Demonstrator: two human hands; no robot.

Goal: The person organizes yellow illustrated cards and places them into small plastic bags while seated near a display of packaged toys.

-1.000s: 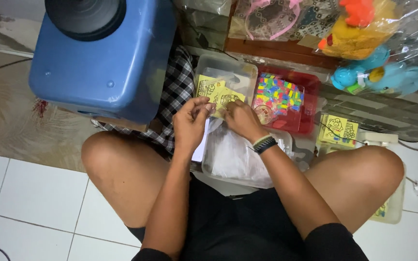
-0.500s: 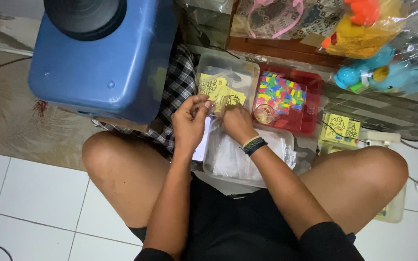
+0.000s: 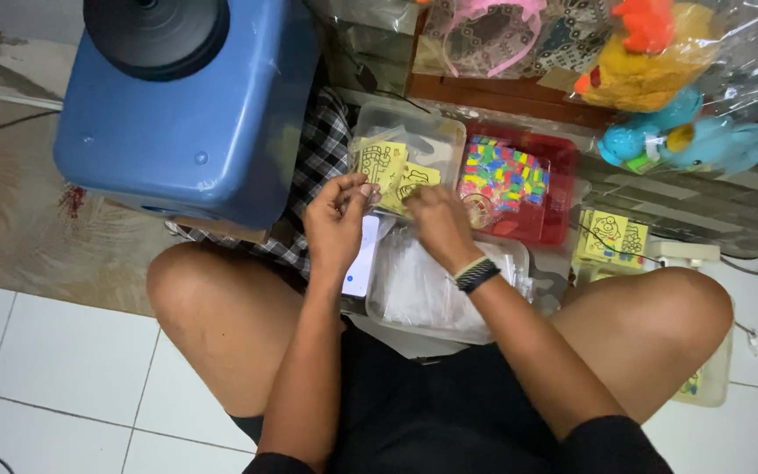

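Left hand (image 3: 337,221) up, fingers pinched narrow on small clear wrapper; cannot tell more. Right hand (image 3: 439,226) curled over yellow picture cards (image 3: 394,175), touching them; grip hidden. Black wristband (image 3: 475,274) on right wrist. Two yellow cards show in clear tray (image 3: 436,132), just past hands. White phone (image 3: 361,256) under left hand. Clear tub of plastic bags (image 3: 423,294) on lap, under right arm. Red tray of coloured bits (image 3: 506,180) beside clear tray. More yellow cards (image 3: 611,235) far right. Big blue bin (image 3: 188,114) on left. Bagged toys (image 3: 668,79) at top.
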